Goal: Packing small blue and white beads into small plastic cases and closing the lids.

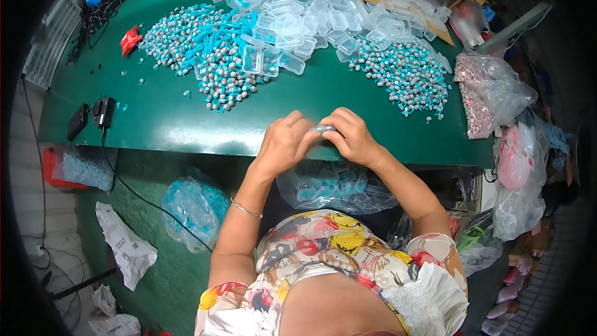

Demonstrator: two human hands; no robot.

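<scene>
At the front edge of the green table, my left hand (285,142) and my right hand (351,135) meet with fingers closed on a small clear plastic case (323,129). The fingers cover most of it, so its contents cannot be made out. Ahead of my hands lies a heap of clear plastic cases (292,28), some with open lids. To its left is a pile of small grey-and-turquoise pieces (227,81) with turquoise strips (217,40) among them. A second pile of grey-and-turquoise pieces (410,78) lies to the right.
A green table (161,112) spans the view. A red wrapper (130,41) and black adapters (102,112) lie at its left. A bag of pink pieces (476,93) stands at the right edge. Below are a bag of clear cases (329,186) and a turquoise-filled bag (196,208).
</scene>
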